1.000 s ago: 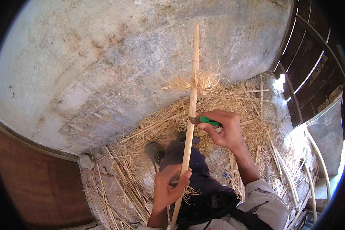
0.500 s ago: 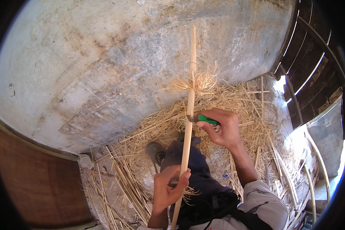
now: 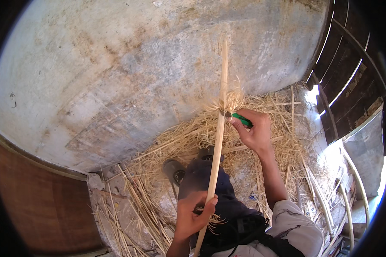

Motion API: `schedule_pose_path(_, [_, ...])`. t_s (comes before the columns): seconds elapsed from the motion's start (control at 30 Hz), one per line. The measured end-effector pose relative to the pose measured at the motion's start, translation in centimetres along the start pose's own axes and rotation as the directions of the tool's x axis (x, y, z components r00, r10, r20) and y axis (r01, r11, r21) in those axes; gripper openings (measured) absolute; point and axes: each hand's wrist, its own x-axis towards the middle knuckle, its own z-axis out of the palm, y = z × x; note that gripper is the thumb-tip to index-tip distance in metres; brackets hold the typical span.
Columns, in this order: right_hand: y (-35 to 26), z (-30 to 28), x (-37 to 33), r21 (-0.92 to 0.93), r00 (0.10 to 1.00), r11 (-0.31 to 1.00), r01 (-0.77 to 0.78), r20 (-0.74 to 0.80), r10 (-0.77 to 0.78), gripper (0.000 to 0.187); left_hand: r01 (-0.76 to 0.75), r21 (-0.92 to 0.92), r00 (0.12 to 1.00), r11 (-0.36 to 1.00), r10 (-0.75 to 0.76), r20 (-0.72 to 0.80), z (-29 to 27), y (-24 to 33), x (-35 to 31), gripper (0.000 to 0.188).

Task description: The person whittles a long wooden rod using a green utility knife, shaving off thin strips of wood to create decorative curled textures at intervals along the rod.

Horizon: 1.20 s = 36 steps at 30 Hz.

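Note:
A long pale strip that looks like split bamboo runs up from my lap toward the wall. Closed around its lower part is my left hand, near a small tuft of curls. My right hand grips a knife with a green handle. The short dark blade meets the strip just under a bunch of thin curled shavings, which still cling to it. Above the shavings, the strip narrows to a tip in front of the wall.
Loose shavings are heaped on the floor ahead. Split strips lie to the left, and longer poles to the right. A stained wall rises in front, a brown panel stands left, and dark slats are at upper right.
My right hand and the knife have slid up the strip to the shavings. The strip's tip has shifted slightly right and lower, and my left hand has moved a little right with it.

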Motion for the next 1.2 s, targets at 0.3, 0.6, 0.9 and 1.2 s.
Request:
schedule_pose_path(0.3, [0.5, 0.4, -1.0, 0.444, 0.946, 0.845, -0.297, 0.257, 0.198, 0.033, 0.031, 0.061, 0.998, 0.998, -0.034, 0.054, -0.3, 0.5, 0.7, 0.019])
schedule_pose_path(0.6, [-1.2, 1.3, -2.6, 0.686, 0.872, 0.539, -0.489, 0.402, 0.279, 0.023, -0.055, 0.116, 0.976, 0.992, 0.029, 0.215, -1.8, 1.6, 1.7, 0.016])
schedule_pose_path(0.9, [-3.2, 1.5, -3.2, 0.748, 0.875, 0.462, -0.476, 0.35, 0.335, 0.022, -0.22, 0.03, 0.942, 0.975, 0.204, 0.266, -4.0, 1.7, 6.0, 0.036])
schedule_pose_path(1.2, [-1.8, 0.5, -3.9, 0.483, 0.943, 0.825, -0.293, 0.291, 0.164, 0.027, 0.162, -0.379, 0.942, 0.911, -0.029, 0.335, -0.3, 2.3, 8.1, 0.027])
